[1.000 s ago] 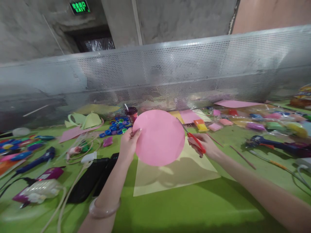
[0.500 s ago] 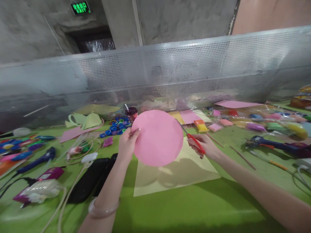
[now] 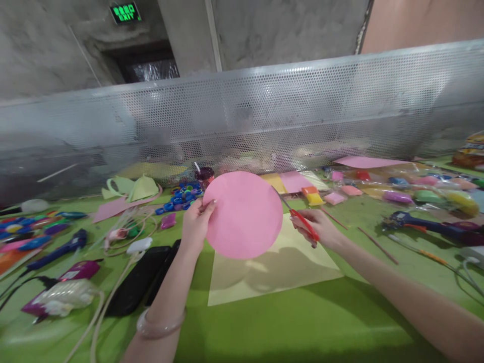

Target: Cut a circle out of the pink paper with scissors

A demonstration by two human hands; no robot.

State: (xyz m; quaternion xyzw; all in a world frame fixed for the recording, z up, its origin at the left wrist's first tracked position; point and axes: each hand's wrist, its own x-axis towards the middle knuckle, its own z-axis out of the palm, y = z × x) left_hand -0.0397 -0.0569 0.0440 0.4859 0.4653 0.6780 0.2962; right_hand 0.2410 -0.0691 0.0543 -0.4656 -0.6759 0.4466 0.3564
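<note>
A round pink paper disc (image 3: 244,217) is held up in front of me, its left edge pinched between the thumb and fingers of my left hand (image 3: 197,223). My right hand (image 3: 313,226) grips red-handled scissors (image 3: 304,224), whose blades point up and left at the disc's right edge. Whether the blades touch the paper I cannot tell. Beneath the disc a pale yellow sheet (image 3: 242,287) lies on the green table (image 3: 287,327), with shadows of the hands and disc across it.
Black phones (image 3: 138,282) and cables lie left. Blue bottle caps (image 3: 183,196), a dark cup (image 3: 205,174) and green paper scraps (image 3: 143,188) stand behind. Rightward are bagged coloured clay packs (image 3: 431,195) and a blue glue gun (image 3: 423,224). A perforated metal screen (image 3: 264,116) borders the back.
My left hand and the pink disc have shifted slightly left, widening the space between the disc's edge and my right hand. The scissors have barely moved.
</note>
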